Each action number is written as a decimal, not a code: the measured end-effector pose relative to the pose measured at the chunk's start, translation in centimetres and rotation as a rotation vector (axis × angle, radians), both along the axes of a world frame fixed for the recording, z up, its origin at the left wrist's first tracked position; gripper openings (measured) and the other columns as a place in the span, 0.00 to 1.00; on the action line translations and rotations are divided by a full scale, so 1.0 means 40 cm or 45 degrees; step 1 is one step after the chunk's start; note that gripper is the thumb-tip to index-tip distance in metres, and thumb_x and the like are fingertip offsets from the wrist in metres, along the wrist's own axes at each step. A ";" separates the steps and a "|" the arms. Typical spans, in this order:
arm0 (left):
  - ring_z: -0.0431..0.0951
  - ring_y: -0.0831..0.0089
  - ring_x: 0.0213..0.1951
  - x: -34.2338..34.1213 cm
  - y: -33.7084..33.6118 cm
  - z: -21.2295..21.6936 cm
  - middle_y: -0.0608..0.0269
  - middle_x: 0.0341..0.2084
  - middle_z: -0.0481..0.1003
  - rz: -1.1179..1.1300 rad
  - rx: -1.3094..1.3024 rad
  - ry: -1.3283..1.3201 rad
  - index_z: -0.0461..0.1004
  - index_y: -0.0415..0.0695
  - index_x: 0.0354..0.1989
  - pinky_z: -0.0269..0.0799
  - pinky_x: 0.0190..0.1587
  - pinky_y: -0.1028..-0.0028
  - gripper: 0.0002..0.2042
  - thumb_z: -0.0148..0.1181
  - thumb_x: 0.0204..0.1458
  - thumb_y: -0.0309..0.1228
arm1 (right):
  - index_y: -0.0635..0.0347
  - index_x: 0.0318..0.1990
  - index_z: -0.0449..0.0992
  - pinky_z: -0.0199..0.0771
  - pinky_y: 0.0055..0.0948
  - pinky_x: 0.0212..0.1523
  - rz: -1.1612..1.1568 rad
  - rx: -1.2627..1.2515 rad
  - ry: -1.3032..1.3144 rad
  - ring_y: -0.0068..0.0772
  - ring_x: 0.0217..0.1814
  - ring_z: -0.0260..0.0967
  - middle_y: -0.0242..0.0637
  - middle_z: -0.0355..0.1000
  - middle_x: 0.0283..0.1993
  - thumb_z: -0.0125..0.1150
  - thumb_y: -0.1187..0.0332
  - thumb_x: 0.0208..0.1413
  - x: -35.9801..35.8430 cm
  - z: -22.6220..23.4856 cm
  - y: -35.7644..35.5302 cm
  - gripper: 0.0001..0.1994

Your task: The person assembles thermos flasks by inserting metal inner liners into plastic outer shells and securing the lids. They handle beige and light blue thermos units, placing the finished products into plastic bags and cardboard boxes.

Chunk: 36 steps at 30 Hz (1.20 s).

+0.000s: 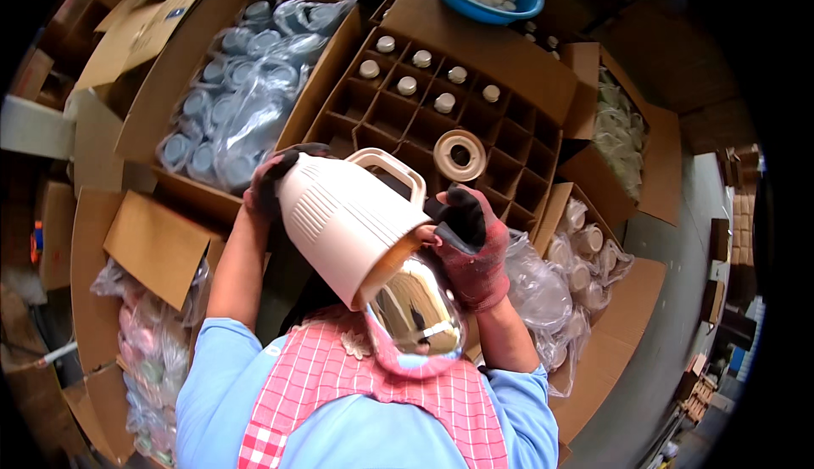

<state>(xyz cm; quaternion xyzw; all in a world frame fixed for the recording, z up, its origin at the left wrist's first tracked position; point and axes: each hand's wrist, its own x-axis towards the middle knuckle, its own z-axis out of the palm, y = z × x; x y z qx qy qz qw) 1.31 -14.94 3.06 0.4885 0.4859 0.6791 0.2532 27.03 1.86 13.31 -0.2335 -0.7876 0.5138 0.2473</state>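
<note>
In front of my chest I hold a white plastic jug shell [339,214], tilted with its open end down toward me. It has ribbed sides and a loop handle. My left hand [275,182], gloved with bare fingertips, is closed on its far end. My right hand [471,244], in a red and black glove, is curled at the rim of the open end, with fingertips against it. Just below that opening, a shiny silver vacuum-flask liner [415,304] rests against my checked apron; the shell hides part of it. A cream plastic ring [459,156] lies on the box dividers beyond.
A divided carton [398,121] ahead holds several white-capped items. Behind it stands a blue basin [487,11] of small white pieces. Cartons of bagged blue-grey parts [246,87], bagged pink and green parts [153,342] and bagged cream parts [585,257] surround me.
</note>
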 end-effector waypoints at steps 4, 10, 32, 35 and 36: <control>0.73 0.61 0.48 0.058 -0.070 -0.031 0.47 0.46 0.72 -0.032 -0.152 -0.232 0.69 0.33 0.48 0.69 0.50 0.66 0.32 0.37 0.54 0.53 | 0.67 0.46 0.68 0.70 0.18 0.34 -0.083 -0.292 0.323 0.21 0.35 0.68 0.36 0.71 0.40 0.58 0.84 0.45 0.033 -0.024 -0.078 0.17; 0.72 0.64 0.49 0.117 -0.127 -0.069 0.53 0.47 0.72 -0.166 -0.238 -1.029 0.67 0.33 0.52 0.65 0.54 0.68 0.22 0.39 0.61 0.41 | 0.66 0.45 0.71 0.71 0.22 0.38 -0.174 -0.222 0.347 0.28 0.38 0.70 0.40 0.72 0.39 0.58 0.81 0.43 0.139 -0.034 -0.091 0.17; 0.71 0.65 0.48 0.144 -0.122 -0.106 0.52 0.47 0.72 0.337 -0.257 -0.107 0.68 0.32 0.48 0.64 0.52 0.71 0.22 0.37 0.59 0.40 | 0.58 0.52 0.70 0.70 0.32 0.50 0.356 -0.070 0.610 0.48 0.61 0.61 0.47 0.65 0.57 0.69 0.76 0.38 0.074 -0.085 -0.006 0.28; 0.70 0.65 0.49 0.148 -0.116 -0.107 0.52 0.47 0.72 0.524 -0.330 0.322 0.67 0.31 0.49 0.64 0.52 0.70 0.22 0.35 0.60 0.38 | 0.58 0.60 0.61 0.72 0.23 0.44 -0.083 -0.960 0.468 0.30 0.50 0.68 0.42 0.68 0.52 0.64 0.76 0.47 0.075 -0.103 -0.059 0.30; 0.70 0.64 0.50 0.159 -0.109 -0.099 0.51 0.47 0.71 0.441 -0.262 -0.067 0.67 0.31 0.50 0.63 0.53 0.69 0.22 0.35 0.60 0.38 | 0.61 0.61 0.59 0.72 0.21 0.44 -0.056 -1.062 0.411 0.24 0.45 0.70 0.38 0.69 0.48 0.61 0.75 0.50 0.073 -0.075 -0.068 0.29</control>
